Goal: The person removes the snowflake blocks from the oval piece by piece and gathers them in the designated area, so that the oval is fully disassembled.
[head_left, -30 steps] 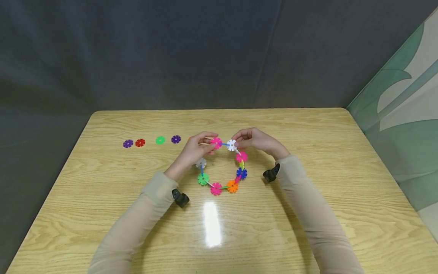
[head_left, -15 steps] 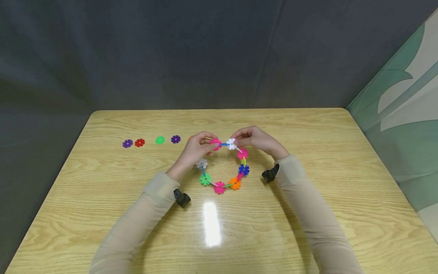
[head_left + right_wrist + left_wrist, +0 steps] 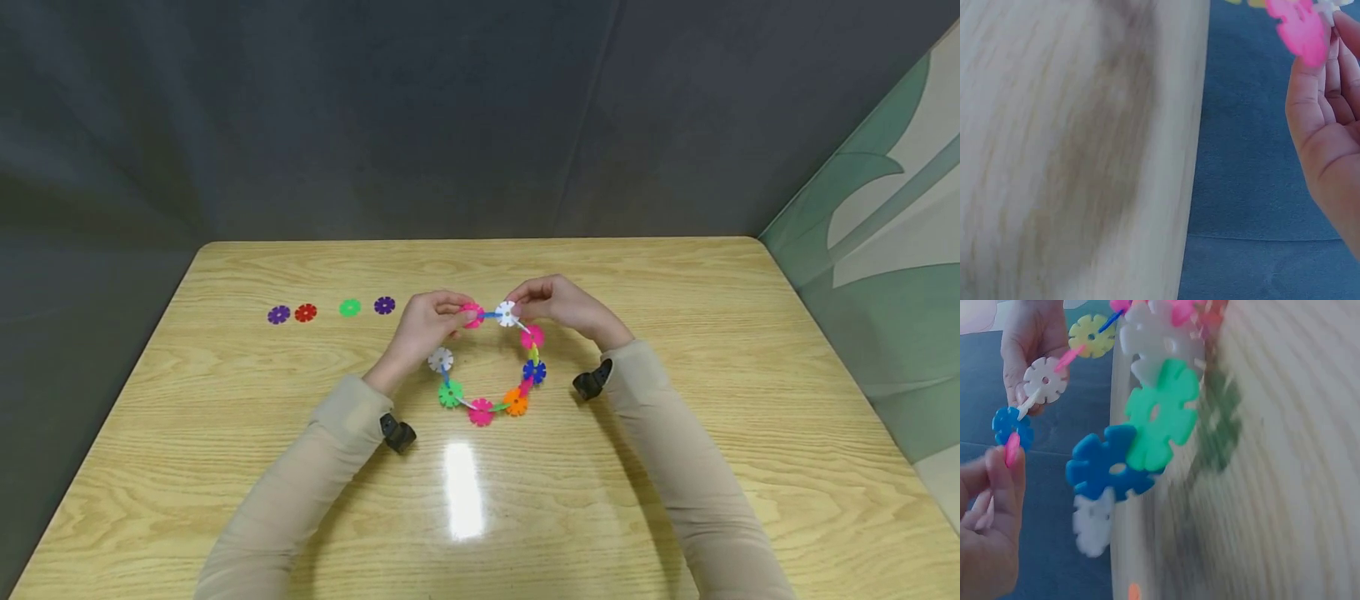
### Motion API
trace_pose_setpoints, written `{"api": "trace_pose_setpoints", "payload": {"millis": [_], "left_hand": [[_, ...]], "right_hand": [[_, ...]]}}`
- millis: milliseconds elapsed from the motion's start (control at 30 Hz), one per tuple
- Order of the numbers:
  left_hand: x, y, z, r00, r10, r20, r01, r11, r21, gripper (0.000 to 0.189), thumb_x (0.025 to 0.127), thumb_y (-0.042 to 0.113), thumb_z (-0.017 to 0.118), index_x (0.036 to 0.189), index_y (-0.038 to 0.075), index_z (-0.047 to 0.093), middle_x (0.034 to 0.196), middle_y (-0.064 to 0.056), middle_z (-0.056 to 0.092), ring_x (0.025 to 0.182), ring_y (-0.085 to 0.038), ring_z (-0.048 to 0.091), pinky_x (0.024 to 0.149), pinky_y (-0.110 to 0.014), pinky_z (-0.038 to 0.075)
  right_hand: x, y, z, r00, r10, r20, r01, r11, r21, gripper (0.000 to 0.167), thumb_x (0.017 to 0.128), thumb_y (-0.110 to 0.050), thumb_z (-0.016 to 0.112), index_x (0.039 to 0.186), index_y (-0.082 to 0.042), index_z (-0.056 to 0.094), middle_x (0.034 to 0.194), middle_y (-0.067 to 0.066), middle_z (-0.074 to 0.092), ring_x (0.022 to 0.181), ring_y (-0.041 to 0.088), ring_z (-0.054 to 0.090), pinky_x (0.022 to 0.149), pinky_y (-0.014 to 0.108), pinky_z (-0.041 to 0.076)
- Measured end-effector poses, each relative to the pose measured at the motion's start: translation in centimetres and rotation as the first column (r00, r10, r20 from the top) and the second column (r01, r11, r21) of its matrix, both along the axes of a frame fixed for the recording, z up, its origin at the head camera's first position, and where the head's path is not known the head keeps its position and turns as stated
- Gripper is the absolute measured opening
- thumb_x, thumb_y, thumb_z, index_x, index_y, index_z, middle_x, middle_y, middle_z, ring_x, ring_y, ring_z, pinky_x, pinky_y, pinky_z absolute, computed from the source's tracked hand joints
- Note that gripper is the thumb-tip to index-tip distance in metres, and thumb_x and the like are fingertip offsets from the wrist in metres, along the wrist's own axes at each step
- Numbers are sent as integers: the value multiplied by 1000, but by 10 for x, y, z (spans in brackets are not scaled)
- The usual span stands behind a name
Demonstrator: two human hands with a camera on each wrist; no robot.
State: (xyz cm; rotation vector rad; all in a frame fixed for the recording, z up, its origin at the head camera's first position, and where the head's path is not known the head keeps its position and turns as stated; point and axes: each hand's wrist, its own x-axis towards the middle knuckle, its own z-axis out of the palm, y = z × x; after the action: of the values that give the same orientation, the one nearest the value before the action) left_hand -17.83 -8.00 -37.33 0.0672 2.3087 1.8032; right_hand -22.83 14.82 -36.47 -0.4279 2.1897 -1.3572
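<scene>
Both hands hold a chain of interlocked notched plastic discs in an open loop over the table. In the head view, my left hand pinches a pink disc between thumb and fingers. My right hand grips the white disc beside it, joined by an edge-on blue disc. From there the chain hangs through pink, yellow, dark blue, orange, pink and green discs. Its loose end is a white disc below my left hand. The left wrist view shows this end close up, with a blue disc.
Loose discs lie in a row on the wooden table at the left: purple, red, green and dark purple. A bit of orange shows low in the left wrist view. A dark curtain hangs behind.
The hanging part of the chain has swung slightly right. Both hands keep their hold with barely any shift. An orange disc edge by the left hand is now covered.
</scene>
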Motion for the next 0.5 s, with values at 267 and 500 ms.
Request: {"api": "trace_pose_setpoints", "payload": {"millis": [267, 500], "left_hand": [[0, 4, -2, 999, 20, 31, -22, 998, 58, 26, 89, 11, 67, 112, 0, 63, 102, -17, 70, 81, -28, 65, 77, -40, 58], [2, 6, 2, 997, 71, 14, -71, 997, 7, 19, 89, 11, 67, 105, 1, 65, 92, -14, 71, 55, -12, 52, 54, -23, 49]], "right_hand": [[1, 0, 5, 1000, -16, -19, 16, 1000, 15, 27, 94, -14, 59, 116, 1, 62, 90, -3, 65, 81, 11, 62, 81, 24, 53], [2, 0, 5, 1000, 1, -14, -1, 1000, 14, 28, 94, -15, 59, 117, 0, 62, 93, -3, 66, 85, 13, 64, 86, 28, 54]]}}
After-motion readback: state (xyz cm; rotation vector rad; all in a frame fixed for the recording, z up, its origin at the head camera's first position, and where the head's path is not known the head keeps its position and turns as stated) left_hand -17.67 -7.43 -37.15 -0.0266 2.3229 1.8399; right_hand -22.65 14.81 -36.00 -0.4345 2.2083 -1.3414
